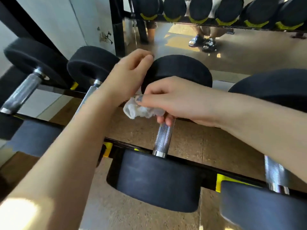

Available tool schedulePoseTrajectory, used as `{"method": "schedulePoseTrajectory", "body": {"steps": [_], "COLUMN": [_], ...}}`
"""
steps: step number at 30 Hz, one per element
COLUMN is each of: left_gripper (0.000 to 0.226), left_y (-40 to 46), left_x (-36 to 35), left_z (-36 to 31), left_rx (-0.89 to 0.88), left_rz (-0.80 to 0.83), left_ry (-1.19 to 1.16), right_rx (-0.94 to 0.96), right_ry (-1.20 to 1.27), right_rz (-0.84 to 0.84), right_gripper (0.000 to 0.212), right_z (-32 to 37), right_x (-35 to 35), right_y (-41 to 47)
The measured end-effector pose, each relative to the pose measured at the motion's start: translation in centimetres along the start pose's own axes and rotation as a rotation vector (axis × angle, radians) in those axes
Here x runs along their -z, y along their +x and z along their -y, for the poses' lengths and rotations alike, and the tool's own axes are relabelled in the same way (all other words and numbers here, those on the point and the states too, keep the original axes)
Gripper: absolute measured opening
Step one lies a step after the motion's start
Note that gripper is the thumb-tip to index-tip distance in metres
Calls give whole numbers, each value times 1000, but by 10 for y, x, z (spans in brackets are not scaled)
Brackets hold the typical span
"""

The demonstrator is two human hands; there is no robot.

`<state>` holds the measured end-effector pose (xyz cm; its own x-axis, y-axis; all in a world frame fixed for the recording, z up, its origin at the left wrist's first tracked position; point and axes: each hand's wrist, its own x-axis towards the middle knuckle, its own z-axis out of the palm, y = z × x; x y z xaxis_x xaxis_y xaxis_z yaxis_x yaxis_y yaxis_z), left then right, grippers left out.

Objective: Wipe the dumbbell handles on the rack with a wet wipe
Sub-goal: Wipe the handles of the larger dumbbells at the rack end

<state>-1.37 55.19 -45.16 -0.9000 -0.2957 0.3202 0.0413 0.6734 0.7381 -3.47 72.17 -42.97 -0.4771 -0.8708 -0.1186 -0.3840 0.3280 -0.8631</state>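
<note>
On the rack (pixel 207 165), open gaps lie between neighbouring dumbbell handles, showing the cork-coloured floor (pixel 191 143) below; a hand could pass down there between the front and back rails. The middle handle (pixel 162 140) is free along its front half, while its rear half is taken up by the right hand (pixel 174 100) and the wet wipe (pixel 141 111). The left hand (pixel 127 75) fills the gap beside the rear head (pixel 179 70). The black heads wall in each gap at both ends. Toward the rack's right edge the view blurs, so the room there is probably similar.

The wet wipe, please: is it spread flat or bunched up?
Bunched up: the wet wipe is a crumpled wad the right hand grips.
</note>
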Motion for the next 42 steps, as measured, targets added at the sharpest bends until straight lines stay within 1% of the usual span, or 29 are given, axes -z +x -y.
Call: {"method": "schedulePoseTrajectory", "body": {"steps": [2, 6, 8, 11, 12, 16, 18, 20, 22, 23, 25, 29, 31, 34, 35, 39, 40, 42], "left_gripper": [29, 32, 30, 32, 33, 36, 38, 44, 50, 51, 51, 54, 55, 59, 60, 61, 60, 58], "left_y": [-1, 1, 7, 18, 20, 27, 32, 37, 38, 39, 39, 40, 42, 44, 44, 42, 42, 40], "left_x": [18, 44, 55, 72, 80, 98, 105, 111, 119, 121, 128, 129, 127, 125, 124, 122, 121, 120], "left_z": [-1, -5, -8, -7, -4, 18, 30, 42, 54, 59, 74, 98, 107, 116, 119, 125, 126, 127], "left_rx": [64, 145, 156, 142, 140, 157, 198, 254, 279, 288, 300, 235, 196, 123, 100, 37, 28, 13], "left_rz": [-54, 2, 20, -8, -17, 44, 59, 72, 79, 72, 48, 36, 48, 38, 33, 18, 3, -25], "left_ry": [48, 114, 179, 275, 293, 308, 287, 232, 152, 114, 44, -99, -155, -175, -169, -190, -201, -208], "right_rx": [57, 90, 102, 154, 194, 343, 388, 438, 457, 450, 421, 407, 383, 374, 367, 320, 319, 338], "right_ry": [-37, -76, -43, -35, -66, -225, -312, -422, -522, -604, -812, -1156, -1271, -1348, -1352, -1392, -1393, -1430], "right_rz": [-63, -95, -123, -206, -247, -407, -475, -451, -338, -289, -253, -223, -193, -193, -199, -247, -249, -238], "right_gripper": [21, 13, 16, 19, 19, 7, 10, 22, 36, 38, 42, 51, 54, 33, 30, 32, 34, 46], "right_z": [2, 5, 5, 6, 7, 13, 17, 18, 21, 22, 25, 27, 26, 29, 30, 33, 32, 30], "right_x": [0, -2, -4, -9, -11, -27, -39, -52, -69, -78, -98, -116, -118, -120, -121, -126, -126, -126], "right_y": [6, 24, 32, 39, 43, 59, 71, 83, 95, 101, 117, 141, 150, 157, 158, 159, 158, 158]}}
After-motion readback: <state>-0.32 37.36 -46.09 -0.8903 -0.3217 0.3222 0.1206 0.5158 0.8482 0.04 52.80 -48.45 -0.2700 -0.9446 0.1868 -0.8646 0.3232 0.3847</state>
